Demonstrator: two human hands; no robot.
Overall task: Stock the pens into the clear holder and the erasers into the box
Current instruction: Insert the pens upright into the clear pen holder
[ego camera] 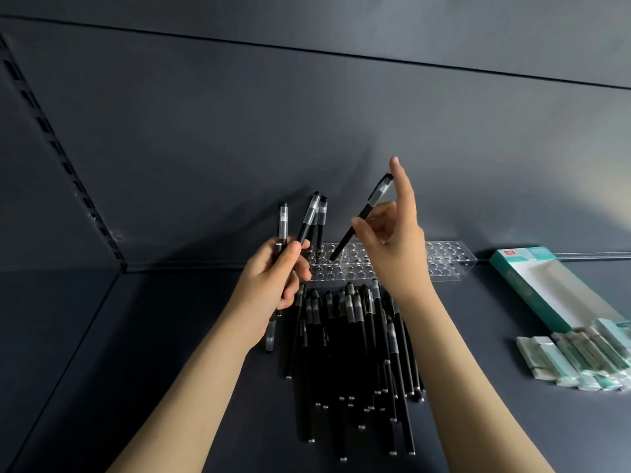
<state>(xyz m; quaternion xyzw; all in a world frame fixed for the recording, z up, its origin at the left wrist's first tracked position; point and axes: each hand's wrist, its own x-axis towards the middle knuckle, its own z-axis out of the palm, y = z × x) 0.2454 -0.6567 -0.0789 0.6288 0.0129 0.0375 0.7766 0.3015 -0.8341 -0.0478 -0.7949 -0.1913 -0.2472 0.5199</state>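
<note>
1. The pen (362, 216) slants, capped end up-right, bare tip down-left just above the clear holder (444, 264).
2. A pile of pens (348, 353) lies on the dark shelf (136, 336); erasers (573, 360) sit beside the box (553, 291).
3. The right hand (392, 240) pinches the pen, index finger straight up; the left hand (273, 278) grips a bundle of pens (309, 216) upright.

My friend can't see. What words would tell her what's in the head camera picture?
The right hand pinches a black pen, tilted, its lower end at the clear holder, while the left hand grips a few more pens. A pile of pens lies on the dark shelf before the holder; at right, erasers lie beside an open box.
</note>
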